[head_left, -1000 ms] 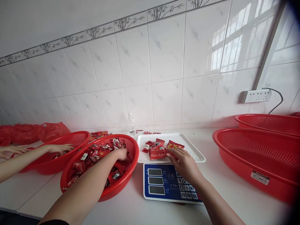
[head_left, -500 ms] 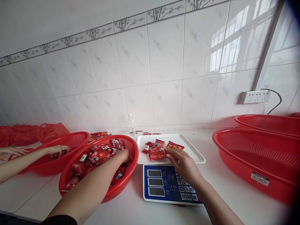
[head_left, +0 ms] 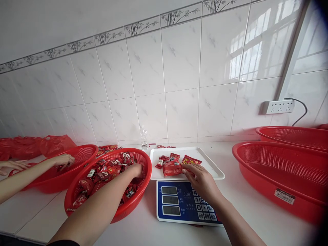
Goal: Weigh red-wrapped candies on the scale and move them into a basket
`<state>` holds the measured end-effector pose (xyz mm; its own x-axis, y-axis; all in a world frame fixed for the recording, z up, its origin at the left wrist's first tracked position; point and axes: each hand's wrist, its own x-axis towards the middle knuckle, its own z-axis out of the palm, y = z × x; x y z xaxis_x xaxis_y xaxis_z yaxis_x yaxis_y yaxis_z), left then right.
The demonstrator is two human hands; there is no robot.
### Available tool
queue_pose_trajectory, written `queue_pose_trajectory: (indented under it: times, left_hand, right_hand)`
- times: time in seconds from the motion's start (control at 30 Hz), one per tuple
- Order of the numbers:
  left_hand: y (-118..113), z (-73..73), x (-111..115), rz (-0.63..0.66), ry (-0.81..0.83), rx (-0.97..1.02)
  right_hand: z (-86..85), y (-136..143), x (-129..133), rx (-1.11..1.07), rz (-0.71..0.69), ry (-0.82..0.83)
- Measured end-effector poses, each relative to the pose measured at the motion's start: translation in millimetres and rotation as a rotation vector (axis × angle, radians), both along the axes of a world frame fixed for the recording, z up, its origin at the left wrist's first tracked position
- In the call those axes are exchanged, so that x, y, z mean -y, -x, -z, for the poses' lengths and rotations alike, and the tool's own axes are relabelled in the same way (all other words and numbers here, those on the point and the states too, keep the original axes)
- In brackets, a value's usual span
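Note:
My left hand (head_left: 137, 169) reaches into a red basket (head_left: 148, 171) full of red snack packets (head_left: 110, 168); its fingers are hidden among them. Over the front of a white tray (head_left: 215, 171), my right hand (head_left: 198, 176) pinches the edge of a red packet (head_left: 172, 169). Beside that packet lie a small red packet (head_left: 160, 162) and, to the right, a red and yellow packet (head_left: 191, 160). The tray sits on a scale with a blue panel (head_left: 186, 201), partly covered by my right hand and forearm.
Another person's hand (head_left: 64, 160) is at a red basket (head_left: 89, 150) on the left, a second hand beside it. Red baskets (head_left: 256, 177) stand at right. A clear bottle (head_left: 144, 138) and red bags (head_left: 55, 145) are near the wall.
The other person's hand has lifted slightly in the left basket. My own hands have hardly moved.

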<state>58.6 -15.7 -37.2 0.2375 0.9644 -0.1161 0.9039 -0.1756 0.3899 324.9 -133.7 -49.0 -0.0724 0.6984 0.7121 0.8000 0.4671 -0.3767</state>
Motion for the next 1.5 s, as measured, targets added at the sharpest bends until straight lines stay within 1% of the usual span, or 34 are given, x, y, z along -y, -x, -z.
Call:
queue_pose_trajectory:
  times: [0.1, 0.2, 0.33, 0.47, 0.6, 0.73, 0.8, 0.9, 1.03, 1.2, 1.3, 1.4, 1.5]
  left_hand:
    - [0.2, -6.3, 3.3, -0.079, -0.022, -0.116]
    - [1.9, -12.3, 5.6, -0.136, -0.09, -0.161]
    - [5.8, -22.3, 5.4, -0.147, -0.156, -0.199]
    - [11.6, -36.9, 4.9, -0.16, -0.213, -0.219]
    - [18.5, -49.2, 4.2, -0.204, -0.29, -0.189]
    - [21.7, -57.0, 3.6, -0.258, -0.399, -0.06]
    - [20.8, -59.8, 5.1, -0.263, -0.438, 0.009]
    - [18.1, -61.8, 8.1, -0.25, -0.468, 0.045]
    - [15.7, -59.8, 8.5, -0.234, -0.516, 0.056]
    - [14.3, -55.6, 6.4, -0.186, -0.578, 0.094]
    - [12.2, -55.5, 7.2, -0.139, -0.624, 0.145]
    - [7.5, -56.9, 9.5, -0.078, -0.704, 0.241]
    - [-3.3, -58.9, 15.1, 0.034, -0.743, 0.363]
  right_hand:
    - [-1.1, -0.2, 0.9, -0.008, 0.0, -0.008]
    - [-2.3, -0.5, 1.6, -0.023, 0.002, -0.013]
    - [-3.3, -1.8, 1.4, -0.037, 0.026, -0.017]
    - [-3.1, -3.9, -0.6, -0.05, 0.082, -0.025]
    - [-1.9, -5.5, -2.8, -0.066, 0.127, -0.026]
    - [-1.3, -6.0, -2.7, -0.084, 0.14, -0.02]
    - [-1.3, -6.0, -2.4, -0.087, 0.143, -0.019]
    - [-0.9, -6.2, -2.7, -0.081, 0.15, -0.019]
    - [1.0, -7.4, -4.7, -0.041, 0.155, 0.008]
    - [3.0, -9.7, -6.6, 0.047, 0.226, 0.048]
    - [2.3, -10.4, -5.8, 0.102, 0.209, 0.074]
    - [0.2, -9.7, -3.8, 0.116, 0.215, 0.089]
    - [-2.4, -6.3, -0.5, 0.126, 0.198, 0.041]
